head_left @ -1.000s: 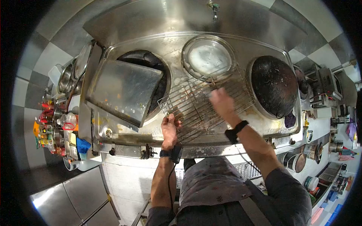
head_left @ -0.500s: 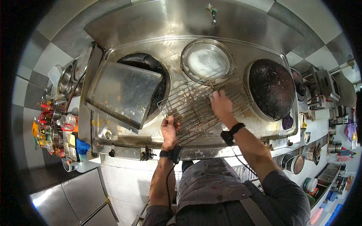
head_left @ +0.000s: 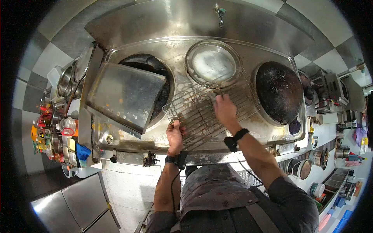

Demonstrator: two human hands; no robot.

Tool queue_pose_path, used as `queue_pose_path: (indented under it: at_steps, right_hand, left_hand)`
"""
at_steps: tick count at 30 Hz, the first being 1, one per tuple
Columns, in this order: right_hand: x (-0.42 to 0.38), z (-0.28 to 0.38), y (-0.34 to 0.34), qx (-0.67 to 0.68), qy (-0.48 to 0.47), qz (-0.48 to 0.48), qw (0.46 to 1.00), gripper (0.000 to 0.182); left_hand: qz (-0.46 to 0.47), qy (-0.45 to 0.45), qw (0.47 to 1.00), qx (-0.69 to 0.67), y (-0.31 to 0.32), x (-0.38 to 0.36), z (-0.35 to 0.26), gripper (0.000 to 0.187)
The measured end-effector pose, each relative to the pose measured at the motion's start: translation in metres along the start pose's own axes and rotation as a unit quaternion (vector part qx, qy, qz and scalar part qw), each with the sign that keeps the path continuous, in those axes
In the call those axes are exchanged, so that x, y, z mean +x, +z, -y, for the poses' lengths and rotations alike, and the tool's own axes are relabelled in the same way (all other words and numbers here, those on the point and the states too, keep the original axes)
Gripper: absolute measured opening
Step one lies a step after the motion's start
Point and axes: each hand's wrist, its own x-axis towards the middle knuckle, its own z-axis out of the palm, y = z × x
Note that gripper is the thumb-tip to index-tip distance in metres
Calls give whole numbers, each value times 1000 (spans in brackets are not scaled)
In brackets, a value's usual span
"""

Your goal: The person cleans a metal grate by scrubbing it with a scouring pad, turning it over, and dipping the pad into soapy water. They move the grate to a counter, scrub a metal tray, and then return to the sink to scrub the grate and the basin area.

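Stained steel cooktop (head_left: pixel 182 50), metal tray (head_left: pixel 125 97), foamy round pan (head_left: pixel 213 64), blackened wok (head_left: pixel 279 92)

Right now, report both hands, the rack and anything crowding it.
Left hand gripping wire rack, left edge. Right hand at its middle, grip unclear. Foamy basin beyond, dark pan right.

Head-worn view, forward and down

The wire rack (head_left: pixel 202 112) lies between the flat tray (head_left: pixel 125 97) and domed pan (head_left: pixel 279 93).
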Motion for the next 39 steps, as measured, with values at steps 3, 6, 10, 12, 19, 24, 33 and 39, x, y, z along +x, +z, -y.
queue_pose_path:
  at_steps: [3, 6, 10, 12, 19, 24, 33, 39]
  right_hand:
    - [-27, 76, 16, 121, -98, 17, 988, 17]
    - [-27, 112, 9, 138, -169, 44, 975, 16]
    - [2, 50, 5, 132, -203, 18, 970, 17]
    - [11, 34, 1, 123, -196, -2, 973, 19]
    - [54, 27, -62, 184, -173, 82, 964, 50]
    - [125, 26, -89, 91, -184, 334, 920, 67]
    - [141, 15, -200, -1, -225, 425, 877, 68]
    - [107, -8, -282, 88, -235, 323, 913, 58]
  left_hand:
    - [17, 10, 1000, 16, -3, 2, 0, 26]
    - [31, 36, 999, 7, -15, 13, 20, 27]
    - [56, 15, 998, -12, -4, 2, -4, 28]
    - [51, 5, 998, -20, -6, -1, -6, 28]
    - [-18, 56, 998, 4, 5, -10, -12, 36]
    - [-58, 88, 994, 35, 25, -40, -42, 38]
    - [50, 209, 971, 107, 43, -66, -117, 46]
    - [91, 306, 935, 156, 66, -71, -203, 40]
